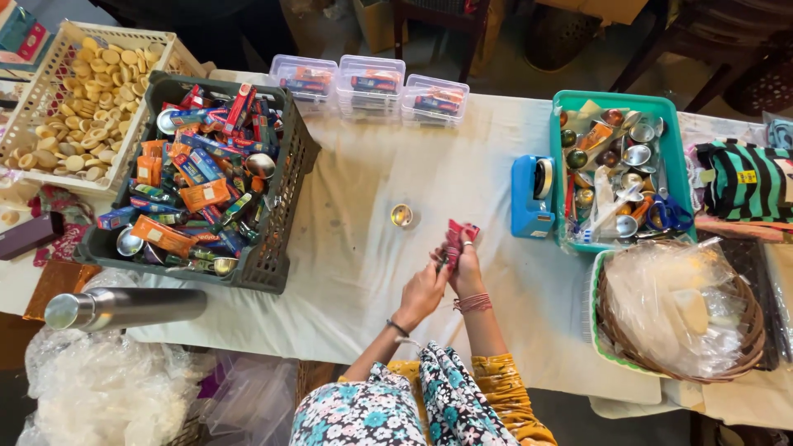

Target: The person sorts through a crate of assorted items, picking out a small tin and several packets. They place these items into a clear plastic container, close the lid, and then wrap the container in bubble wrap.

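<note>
Beyond the hands stand three clear lidded boxes [369,85] in a row. To their left sit two crates: one dark [273,256], one white [33,91]. To their right are one teal tray [615,102], one blue tape dispenser [529,202] and one wicker basket [747,343].

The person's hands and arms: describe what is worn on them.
Left hand: bare, with a thin dark band at the wrist. Right hand: a ring on one finger and a stack of thin reddish thread bangles at the wrist. Forearms are bare; a mustard-yellow sleeve covers the right upper arm.
</note>
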